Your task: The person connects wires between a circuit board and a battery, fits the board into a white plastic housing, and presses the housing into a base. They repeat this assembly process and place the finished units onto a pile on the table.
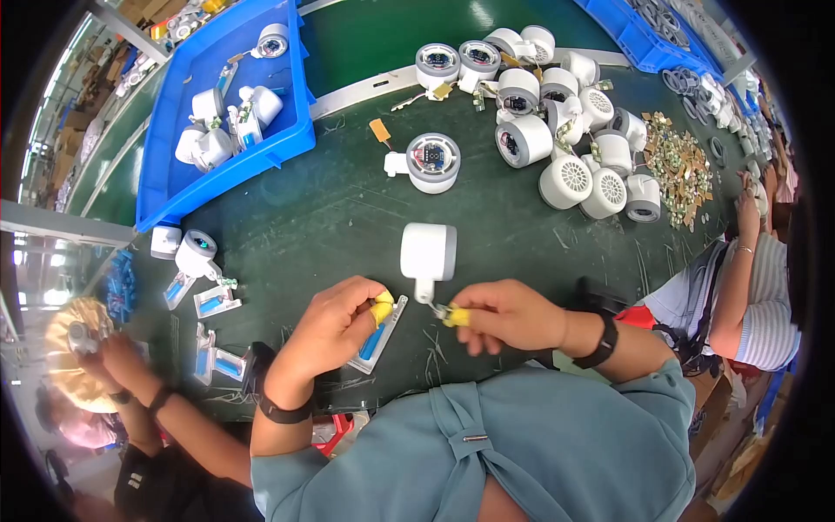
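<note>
The white cylindrical plastic housing [428, 252] stood near the counter's [348, 217] front edge. Right hand [509, 315] pinched its small connector; left hand [335, 326] pressed the blue-centred clear tray [379, 337]. Judged light, rigid, smooth; best held by the body.

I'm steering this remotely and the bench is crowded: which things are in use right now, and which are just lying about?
In use:
left hand on the blue-and-white tray
right hand pinching a small connector
white round housing joined to it

Lying about:
pile of white housings
blue bin
open housing
spare trays
</note>
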The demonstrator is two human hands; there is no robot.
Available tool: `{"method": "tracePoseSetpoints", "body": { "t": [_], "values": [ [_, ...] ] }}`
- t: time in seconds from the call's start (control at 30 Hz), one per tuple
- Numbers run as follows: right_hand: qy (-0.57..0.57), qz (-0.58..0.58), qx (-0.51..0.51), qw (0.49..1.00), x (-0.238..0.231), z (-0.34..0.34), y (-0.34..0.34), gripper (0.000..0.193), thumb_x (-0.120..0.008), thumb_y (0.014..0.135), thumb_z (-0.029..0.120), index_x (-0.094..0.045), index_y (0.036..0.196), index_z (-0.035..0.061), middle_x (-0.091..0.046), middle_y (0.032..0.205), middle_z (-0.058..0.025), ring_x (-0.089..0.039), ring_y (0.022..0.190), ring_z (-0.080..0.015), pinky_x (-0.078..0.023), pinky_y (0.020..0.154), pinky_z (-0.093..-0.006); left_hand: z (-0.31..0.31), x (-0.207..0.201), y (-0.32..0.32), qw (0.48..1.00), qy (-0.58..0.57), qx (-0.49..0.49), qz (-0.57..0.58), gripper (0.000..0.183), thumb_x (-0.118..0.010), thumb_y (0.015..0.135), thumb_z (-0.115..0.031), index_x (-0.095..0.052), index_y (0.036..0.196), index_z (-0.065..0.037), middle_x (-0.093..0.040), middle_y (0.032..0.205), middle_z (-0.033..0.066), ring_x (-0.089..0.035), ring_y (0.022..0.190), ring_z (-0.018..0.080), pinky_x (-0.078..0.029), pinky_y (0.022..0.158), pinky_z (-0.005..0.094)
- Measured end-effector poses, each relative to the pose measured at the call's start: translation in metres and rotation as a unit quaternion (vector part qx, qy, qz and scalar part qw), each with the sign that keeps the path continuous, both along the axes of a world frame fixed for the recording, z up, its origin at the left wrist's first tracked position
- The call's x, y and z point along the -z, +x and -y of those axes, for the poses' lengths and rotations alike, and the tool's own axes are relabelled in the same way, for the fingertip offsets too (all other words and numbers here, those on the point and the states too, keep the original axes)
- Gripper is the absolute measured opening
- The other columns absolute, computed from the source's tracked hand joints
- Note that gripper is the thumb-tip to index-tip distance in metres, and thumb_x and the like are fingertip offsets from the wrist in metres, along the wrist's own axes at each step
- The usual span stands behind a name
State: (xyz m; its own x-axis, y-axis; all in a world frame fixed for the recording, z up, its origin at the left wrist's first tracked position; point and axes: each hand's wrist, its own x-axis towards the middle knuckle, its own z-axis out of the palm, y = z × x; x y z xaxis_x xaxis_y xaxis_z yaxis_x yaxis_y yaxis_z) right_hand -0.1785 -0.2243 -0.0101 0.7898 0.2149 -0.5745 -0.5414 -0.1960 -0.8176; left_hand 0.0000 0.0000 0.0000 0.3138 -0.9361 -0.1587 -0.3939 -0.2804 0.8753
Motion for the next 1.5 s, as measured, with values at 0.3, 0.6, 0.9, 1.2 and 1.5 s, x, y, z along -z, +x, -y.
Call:
{"method": "tracePoseSetpoints", "body": {
  "t": [0.3,0.6,0.9,1.2,1.5],
  "values": [
    [0.309,0.063,0.255,0.914,0.016,-0.038,0.041,0.024,-0.049,0.103,0.019,-0.055,0.115,-0.001,-0.067,0.102,-0.011,-0.069,0.089,-0.0183,-0.058,0.072,-0.0284,0.008,0.013,-0.024,0.982,-0.117,-0.146,0.037,0.021,-0.06,0.088,0.004,-0.058,0.108,0.001,-0.059,0.091,0.0093,-0.061,0.075,0.0182,-0.05,0.065,0.0289],
    [0.252,0.084,0.222,0.938,0.021,-0.043,0.04,0.019,-0.048,0.103,0.014,-0.056,0.11,-0.0013,-0.067,0.095,-0.0093,-0.069,0.082,-0.0156,-0.057,0.065,-0.0263,0.007,0.017,-0.024,0.984,-0.107,-0.141,0.03,0.021,-0.058,0.09,0.004,-0.058,0.11,0.0,-0.062,0.094,0.0045,-0.059,0.075,0.0099,-0.049,0.066,0.024],
    [0.052,0.172,0.243,0.953,0.015,-0.058,0.036,0.013,-0.047,0.1,0.006,-0.057,0.101,-0.0035,-0.067,0.085,-0.0084,-0.068,0.07,-0.0127,-0.055,0.056,-0.025,0.009,0.024,-0.038,0.961,-0.128,-0.23,-0.085,0.021,-0.058,0.089,0.006,-0.067,0.108,0.001,-0.065,0.107,0.0099,-0.063,0.078,0.0141,-0.052,0.066,0.0263],
    [-0.035,0.239,0.242,0.94,0.019,-0.061,0.033,0.012,-0.046,0.097,0.001,-0.057,0.1,-0.004,-0.067,0.083,-0.0093,-0.067,0.066,-0.0121,-0.056,0.055,-0.0249,0.004,0.025,-0.03,0.906,-0.126,-0.225,-0.335,0.029,-0.055,0.088,0.011,-0.071,0.109,-0.002,-0.06,0.109,0.0058,-0.057,0.091,0.0106,-0.046,0.076,0.0221],
    [-0.037,0.242,0.236,0.94,0.02,-0.059,0.034,0.012,-0.046,0.097,0.001,-0.057,0.097,-0.0033,-0.067,0.083,-0.0089,-0.068,0.066,-0.0132,-0.056,0.056,-0.0263,0.004,0.031,-0.029,0.94,-0.173,-0.179,-0.232,0.031,-0.058,0.087,0.012,-0.07,0.11,-0.005,-0.058,0.106,0.006,-0.057,0.089,0.0111,-0.046,0.074,0.0221]
  ]
}}
